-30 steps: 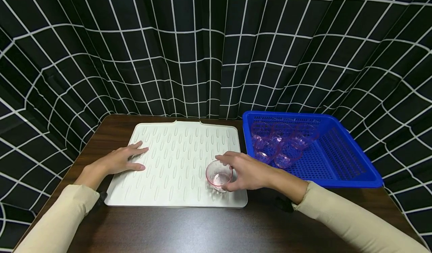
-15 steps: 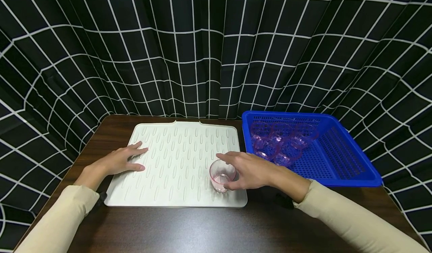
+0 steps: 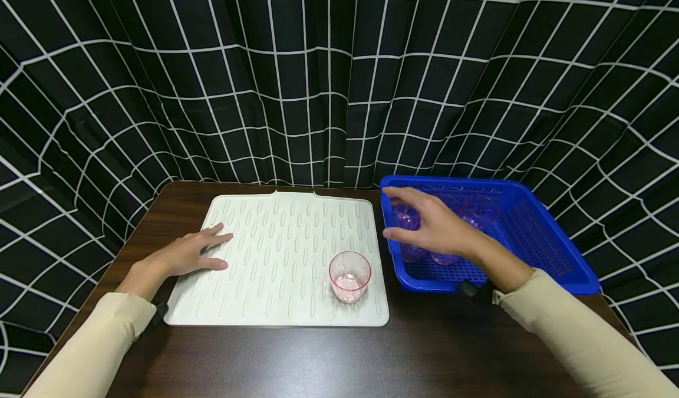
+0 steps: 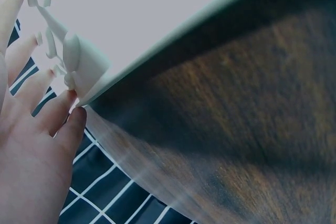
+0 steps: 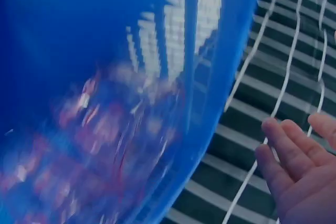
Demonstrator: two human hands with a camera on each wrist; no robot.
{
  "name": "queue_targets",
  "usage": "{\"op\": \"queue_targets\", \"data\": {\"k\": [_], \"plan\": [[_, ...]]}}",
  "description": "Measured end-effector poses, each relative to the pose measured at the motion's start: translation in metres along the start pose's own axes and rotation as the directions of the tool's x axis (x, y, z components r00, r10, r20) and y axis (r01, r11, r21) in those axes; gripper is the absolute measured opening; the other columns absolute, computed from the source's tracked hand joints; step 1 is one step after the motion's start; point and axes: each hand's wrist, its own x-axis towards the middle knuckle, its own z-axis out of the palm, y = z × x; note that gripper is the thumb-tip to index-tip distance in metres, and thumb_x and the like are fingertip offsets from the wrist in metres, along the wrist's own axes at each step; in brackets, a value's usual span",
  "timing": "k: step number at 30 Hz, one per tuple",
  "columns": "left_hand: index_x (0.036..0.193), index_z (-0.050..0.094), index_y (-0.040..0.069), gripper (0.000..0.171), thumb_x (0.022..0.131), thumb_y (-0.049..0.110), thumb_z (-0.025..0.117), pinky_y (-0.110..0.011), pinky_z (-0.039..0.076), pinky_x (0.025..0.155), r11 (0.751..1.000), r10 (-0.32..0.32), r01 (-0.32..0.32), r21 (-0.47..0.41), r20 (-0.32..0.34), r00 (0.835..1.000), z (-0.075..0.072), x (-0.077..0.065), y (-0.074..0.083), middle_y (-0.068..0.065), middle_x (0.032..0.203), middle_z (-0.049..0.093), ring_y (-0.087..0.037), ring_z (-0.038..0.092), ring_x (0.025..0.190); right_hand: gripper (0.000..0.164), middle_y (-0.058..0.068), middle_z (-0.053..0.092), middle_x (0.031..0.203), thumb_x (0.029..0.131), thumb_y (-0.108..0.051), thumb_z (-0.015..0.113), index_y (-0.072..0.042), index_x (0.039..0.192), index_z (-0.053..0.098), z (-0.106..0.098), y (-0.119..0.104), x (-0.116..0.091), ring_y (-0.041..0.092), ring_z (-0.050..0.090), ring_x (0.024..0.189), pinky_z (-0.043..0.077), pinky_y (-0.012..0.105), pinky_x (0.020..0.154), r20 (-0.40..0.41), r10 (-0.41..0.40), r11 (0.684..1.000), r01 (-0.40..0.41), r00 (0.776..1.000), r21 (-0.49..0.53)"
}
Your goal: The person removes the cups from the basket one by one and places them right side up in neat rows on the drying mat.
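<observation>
Since the earlier frame, the right hand [image 3: 434, 226] has left the clear pink-rimmed cup [image 3: 350, 275] and moved over the left end of the blue basket [image 3: 551, 244]. On the dark wooden table [image 3: 239, 357], the white mat [image 3: 254, 295] lies left of that basket, which holds more clear cups [image 5: 110, 129], blurred in the right wrist view. Fingers spread, the left hand [image 3: 185, 253] rests at the mat's left edge; the right is parted and holds nothing. Upright near the mat's near right corner, the cup looks light, stiff and smooth, perhaps slippery and breakable; opposite sides below the rim seem the best hold.
</observation>
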Motion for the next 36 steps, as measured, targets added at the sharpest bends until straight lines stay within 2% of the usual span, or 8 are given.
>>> {"op": "queue_targets", "data": {"k": [5, 11, 19, 24, 28, 31, 36], "plan": [[0.146, 0.050, 0.007, 0.078, 0.084, 0.048, 0.076, -0.071, 0.026, 0.106, 1.000, 0.001, -0.001, -0.005, -0.004, 1.000, 0.000, 0.000, 0.001, -0.026, 0.159, 0.026, -0.053, 0.022, 0.143, 0.075, 0.018, 0.048, 0.148, 0.090, -0.034, 0.075, -0.007, 0.150, 0.040, -0.020, 0.029, -0.006, 0.038, 0.052, 0.130, 0.042, 0.060, 0.103, -0.073, 0.088, 0.996, -0.085, 0.993, 0.033], [0.146, 0.050, 0.007, 0.078, 0.084, 0.047, 0.076, -0.071, 0.026, 0.107, 1.000, 0.001, -0.001, -0.006, -0.001, 1.000, 0.001, -0.001, 0.000, -0.027, 0.158, 0.026, -0.054, 0.022, 0.142, 0.073, 0.023, 0.045, 0.148, 0.093, -0.033, 0.072, -0.005, 0.151, 0.037, -0.035, 0.056, -0.014, 0.045, 0.048, 0.131, 0.041, 0.064, 0.101, -0.105, 0.209, 0.977, -0.203, 0.972, 0.064], [0.145, 0.050, 0.006, 0.078, 0.084, 0.046, 0.076, -0.071, 0.027, 0.106, 1.000, 0.013, -0.013, -0.004, -0.015, 1.000, 0.000, -0.001, -0.001, -0.028, 0.157, 0.027, -0.055, 0.024, 0.142, 0.083, 0.031, 0.037, 0.150, 0.096, -0.045, 0.063, -0.001, 0.155, 0.026, -0.056, 0.091, -0.021, 0.053, 0.044, 0.130, 0.039, 0.067, 0.100, -0.061, 0.388, 0.922, -0.388, 0.920, 0.017], [0.146, 0.049, 0.007, 0.078, 0.084, 0.046, 0.076, -0.072, 0.026, 0.106, 1.000, -0.001, 0.001, -0.006, 0.000, 1.000, -0.001, -0.001, 0.000, -0.027, 0.158, 0.026, -0.054, 0.022, 0.142, 0.086, 0.037, 0.032, 0.150, 0.098, -0.042, 0.062, 0.005, 0.155, 0.019, -0.065, 0.113, -0.026, 0.058, 0.036, 0.132, 0.032, 0.071, 0.103, -0.016, 0.446, 0.894, -0.446, 0.895, -0.031], [0.146, 0.049, 0.007, 0.080, 0.084, 0.049, 0.075, -0.071, 0.026, 0.107, 1.000, -0.001, 0.001, -0.006, 0.007, 1.000, 0.000, -0.001, -0.001, -0.027, 0.159, 0.026, -0.054, 0.022, 0.143, 0.093, 0.041, 0.025, 0.150, 0.096, -0.044, 0.064, 0.007, 0.155, 0.013, -0.068, 0.128, -0.033, 0.061, 0.028, 0.134, 0.027, 0.072, 0.104, 0.030, 0.506, 0.862, -0.504, 0.862, -0.058], [0.146, 0.049, 0.007, 0.079, 0.084, 0.048, 0.075, -0.071, 0.026, 0.107, 1.000, 0.003, -0.003, -0.009, 0.003, 1.000, 0.000, 0.000, -0.002, -0.027, 0.159, 0.026, -0.053, 0.022, 0.143, 0.099, 0.043, 0.019, 0.151, 0.094, -0.045, 0.066, 0.008, 0.155, 0.008, -0.070, 0.137, -0.038, 0.063, 0.021, 0.136, 0.023, 0.073, 0.105, 0.059, 0.547, 0.837, -0.544, 0.835, -0.063], [0.146, 0.050, 0.007, 0.078, 0.084, 0.046, 0.076, -0.070, 0.026, 0.108, 1.000, 0.000, 0.000, -0.011, -0.001, 1.000, 0.000, 0.000, -0.001, -0.026, 0.159, 0.026, -0.053, 0.022, 0.143, 0.103, 0.044, 0.014, 0.151, 0.092, -0.044, 0.068, 0.008, 0.155, 0.005, -0.072, 0.147, -0.044, 0.064, 0.015, 0.136, 0.020, 0.075, 0.105, 0.093, 0.579, 0.816, -0.576, 0.810, -0.056]]}}
